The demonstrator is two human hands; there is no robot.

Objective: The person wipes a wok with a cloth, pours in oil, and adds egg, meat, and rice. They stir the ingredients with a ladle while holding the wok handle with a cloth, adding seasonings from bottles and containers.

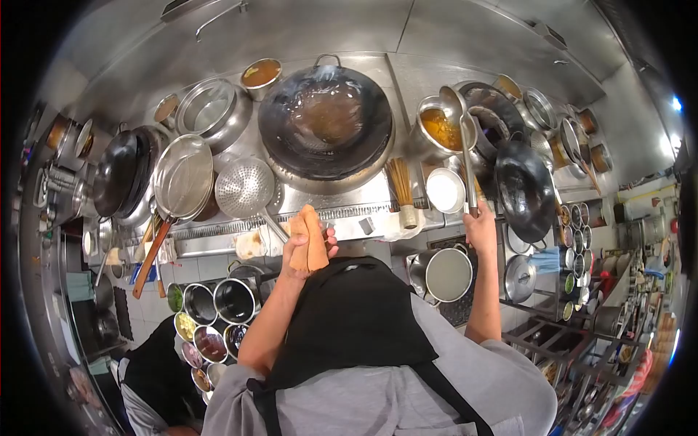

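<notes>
My left hand [304, 243] holds an orange folded cloth [314, 236] near my chest, just in front of the stove edge. My right hand [480, 229] grips the long handle of a metal ladle [465, 156], whose bowl rests over a steel pot of orange sauce [438, 128]. A large black wok [325, 120] with dark liquid steams on the burner ahead of me, between both hands.
A perforated strainer ladle [246, 189] and a mesh skimmer [182, 178] lie left of the wok. A second black wok [525, 190] sits at right. Steel seasoning bowls [211, 320] stand low left. Another person [156, 385] crouches at lower left. Bamboo brush [401, 187] stands by the wok.
</notes>
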